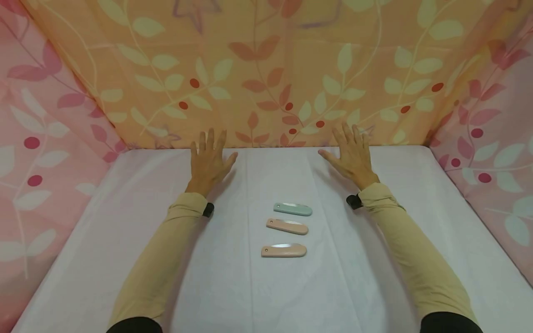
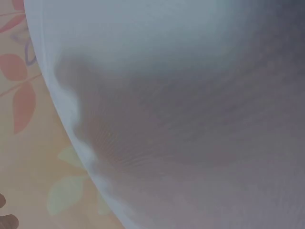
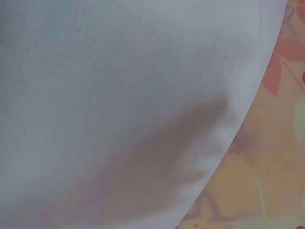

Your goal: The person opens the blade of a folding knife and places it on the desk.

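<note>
Three folded pocket knives lie in a column on the white table (image 1: 125, 259): a pale green one (image 1: 293, 209) farthest, a pink one (image 1: 287, 226) in the middle, and another pink one (image 1: 284, 250) nearest me. My left hand (image 1: 209, 159) lies flat with fingers spread near the table's far edge, left of the knives. My right hand (image 1: 351, 155) lies flat the same way to their right. Neither hand holds anything. Both wrist views show only blurred white tablecloth (image 2: 190, 119) (image 3: 119, 95) and hand shadows.
Orange leaf-patterned fabric (image 1: 266, 69) forms the back wall. Pink leaf-patterned fabric (image 1: 37, 138) closes off the left side, and more of it (image 1: 495, 138) the right. The white cloth runs out to all of them.
</note>
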